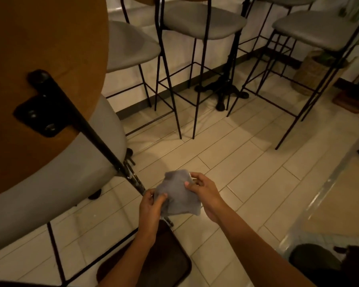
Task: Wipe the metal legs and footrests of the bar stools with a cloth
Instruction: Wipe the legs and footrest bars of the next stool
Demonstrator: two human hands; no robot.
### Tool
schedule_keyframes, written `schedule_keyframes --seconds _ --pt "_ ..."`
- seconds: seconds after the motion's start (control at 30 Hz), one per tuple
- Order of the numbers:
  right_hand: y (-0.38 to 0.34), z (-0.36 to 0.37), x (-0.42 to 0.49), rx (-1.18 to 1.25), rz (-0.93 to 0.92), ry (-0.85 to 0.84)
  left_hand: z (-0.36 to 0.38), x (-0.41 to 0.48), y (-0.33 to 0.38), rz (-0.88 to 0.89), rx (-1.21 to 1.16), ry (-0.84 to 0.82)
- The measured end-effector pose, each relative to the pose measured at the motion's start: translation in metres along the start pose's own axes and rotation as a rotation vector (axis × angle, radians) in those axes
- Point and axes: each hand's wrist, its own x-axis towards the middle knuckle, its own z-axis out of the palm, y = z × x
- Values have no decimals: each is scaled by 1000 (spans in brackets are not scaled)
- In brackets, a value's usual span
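A grey cloth (179,195) is held over the tiled floor between both hands. My left hand (150,206) pinches its lower left corner and my right hand (203,191) grips its upper right edge. Just left of the cloth runs the black metal leg (112,156) of the nearest bar stool, whose grey seat (50,183) and brown wooden back (39,38) fill the left side. Its thin black footrest bar (56,253) shows at the bottom left. More stools with grey seats (201,19) and black legs (174,112) stand at the back.
A black cast table base (224,90) stands among the far stools. A woven basket (313,73) with a plant sits at the right. A dark brown tray-like object (164,264) lies on the floor under my arms. A low glass-edged platform (330,193) borders the right.
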Motion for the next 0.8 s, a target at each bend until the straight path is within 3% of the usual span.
schedule_keyframes --seconds 0.43,0.8 --pt "-29 -14 110 -125 39 -232 48 67 18 86 69 74" --pt "-60 -5 188 -292 35 -460 76 124 18 182 125 357"
